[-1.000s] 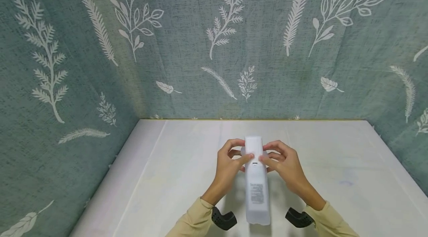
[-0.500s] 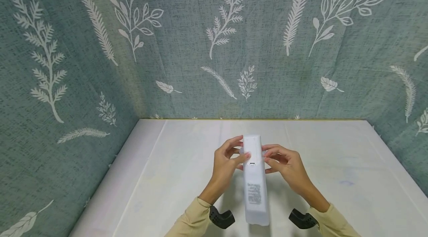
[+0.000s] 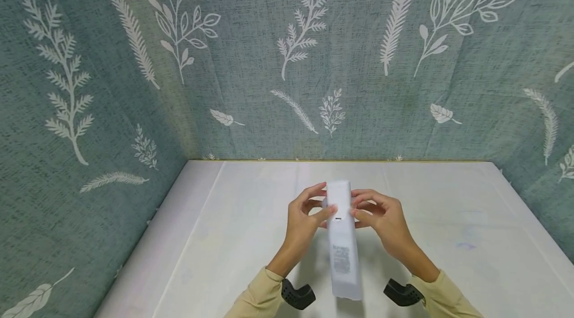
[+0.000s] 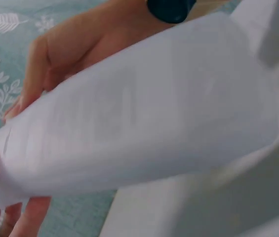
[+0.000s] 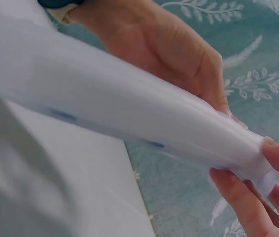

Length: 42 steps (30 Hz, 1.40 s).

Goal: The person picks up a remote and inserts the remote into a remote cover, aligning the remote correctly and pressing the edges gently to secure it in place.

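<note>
Slightly closer in than half a second ago, the right hand [image 3: 387, 221] now sets its thumb against the right edge of the white handheld device [image 3: 343, 238]. Nearest the person, the device's near end points back between the two black wrist mounts [image 3: 298, 295], seemingly held above the white counter [image 3: 242, 238]. Its long axis runs almost straight away from the body, past a printed text block [image 3: 342, 259] and a small dark slot [image 3: 338, 219], to the grip: the left hand [image 3: 299, 221] and right hand both pinch its far part, about equally near. Beyond hangs leaf-patterned fabric [image 3: 251, 69]
</note>
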{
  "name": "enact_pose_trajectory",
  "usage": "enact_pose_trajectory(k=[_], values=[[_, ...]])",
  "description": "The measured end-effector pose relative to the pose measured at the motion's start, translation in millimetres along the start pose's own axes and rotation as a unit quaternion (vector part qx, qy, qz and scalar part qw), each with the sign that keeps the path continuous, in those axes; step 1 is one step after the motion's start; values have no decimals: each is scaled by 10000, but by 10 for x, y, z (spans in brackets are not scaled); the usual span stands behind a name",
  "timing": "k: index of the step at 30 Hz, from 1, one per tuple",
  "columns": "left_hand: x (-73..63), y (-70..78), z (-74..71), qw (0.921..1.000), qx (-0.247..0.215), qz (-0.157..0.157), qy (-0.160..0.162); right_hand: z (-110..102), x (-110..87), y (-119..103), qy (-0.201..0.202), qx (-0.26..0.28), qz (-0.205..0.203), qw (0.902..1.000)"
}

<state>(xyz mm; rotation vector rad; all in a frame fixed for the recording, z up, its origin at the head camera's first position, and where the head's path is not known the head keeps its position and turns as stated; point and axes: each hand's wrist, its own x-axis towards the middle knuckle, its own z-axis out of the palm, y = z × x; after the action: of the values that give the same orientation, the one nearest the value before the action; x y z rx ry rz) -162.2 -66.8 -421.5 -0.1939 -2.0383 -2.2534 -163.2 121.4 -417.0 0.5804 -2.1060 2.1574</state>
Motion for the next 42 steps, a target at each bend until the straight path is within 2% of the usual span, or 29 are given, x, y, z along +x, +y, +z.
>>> enact_pose_trajectory(k=[4, 7, 14, 22, 30, 33, 37, 39, 42], values=[[-3, -4, 40, 9997, 4, -98, 206, 28, 15, -18, 151, 157, -381, 9990], [-10, 2, 62, 9994, 91, -217, 264, 48, 22, -17, 199, 262, -519, 9981], [-30, 15, 73, 9986, 221, -474, 8, 84, 45, 12, 377, 121, -478, 9981], [-46, 19, 81, 9964, -242, -781, -205, 63, 52, 2, 323, 94, -497, 9982], [-25, -22, 80, 9915, -968, -818, -304, -2, 63, 10, 169, 118, -536, 9983], [-24, -26, 82, 9852, -1376, -901, -489, -16, 72, 25, 341, -195, -411, 9984], [-35, -33, 93, 9731, -1938, -984, -770, -23, 79, 51, 528, -439, -9, 9976], [-41, -41, 101, 9689, -2108, -1011, -815, -25, 82, 71, 477, -223, 253, 9983], [-44, -54, 108, 9673, -2145, -1106, -775, -20, 89, 99, 349, 314, 565, 9973]])
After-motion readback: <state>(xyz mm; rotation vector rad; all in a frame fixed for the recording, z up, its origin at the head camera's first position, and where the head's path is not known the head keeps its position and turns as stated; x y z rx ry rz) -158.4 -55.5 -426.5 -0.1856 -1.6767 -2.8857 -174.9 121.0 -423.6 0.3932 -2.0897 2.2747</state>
